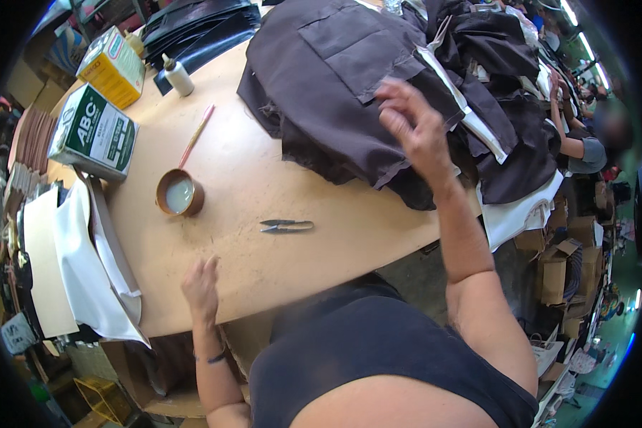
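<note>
My right hand [415,128] hovers over a pile of dark brown cut fabric [335,114], fingers loosely bent and apart, nothing visible in them. Whether it touches the cloth I cannot tell. Near the table's front edge is my left hand [201,291], slightly blurred, its fingers partly stretched and no object showing in it. Between the hands, a small pair of thread snips [287,226] lies on the tan table [235,264]. A brown cup [195,201] of whitish liquid stands further left, and a slim pink stick or brush handle [198,134] reaches from behind it.
A green-and-white tin [93,132], a yellow box [112,68] and a white squeeze bottle [177,77] stand at the left back. White sheets [71,264] hang over the left edge. Black folded material [200,32] lies at the back. Another person's arm [567,143] shows at right, above cardboard boxes [560,271].
</note>
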The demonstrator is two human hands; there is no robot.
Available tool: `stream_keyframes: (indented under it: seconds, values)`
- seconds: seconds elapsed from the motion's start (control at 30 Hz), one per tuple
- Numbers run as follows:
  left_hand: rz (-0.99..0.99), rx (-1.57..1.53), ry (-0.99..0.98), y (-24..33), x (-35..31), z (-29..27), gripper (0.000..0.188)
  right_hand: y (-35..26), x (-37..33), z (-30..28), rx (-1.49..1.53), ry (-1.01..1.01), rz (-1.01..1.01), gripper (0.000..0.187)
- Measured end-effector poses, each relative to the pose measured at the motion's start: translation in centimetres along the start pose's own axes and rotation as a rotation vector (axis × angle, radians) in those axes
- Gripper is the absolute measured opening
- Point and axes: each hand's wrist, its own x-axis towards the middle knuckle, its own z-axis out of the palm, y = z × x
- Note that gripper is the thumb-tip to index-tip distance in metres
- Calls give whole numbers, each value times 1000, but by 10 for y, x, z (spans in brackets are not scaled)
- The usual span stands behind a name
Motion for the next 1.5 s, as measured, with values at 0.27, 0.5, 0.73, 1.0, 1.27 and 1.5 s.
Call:
stream_keyframes:
  seconds: [0.27,0.5,0.73,1.0,1.27,1.5]
  values:
    - [4,515,-119,-33,-85,-66,15,148,75,-118,-680,221,326,59]
    - [-253,431,-6,-13,-99,-63,14,141,74,-109,-740,200,195,58]
    - [17,435,-283,-32,-102,-55,12,107,4,-121,-775,532,-206,47]
    - [200,493,-489,-28,-67,-31,15,131,-155,-236,-850,900,119,49]
    - [181,422,-347,-15,-58,-22,12,199,-242,-380,-620,1089,707,66]
    - [-87,388,-119,6,-56,4,13,231,-215,-440,-412,1143,816,81]
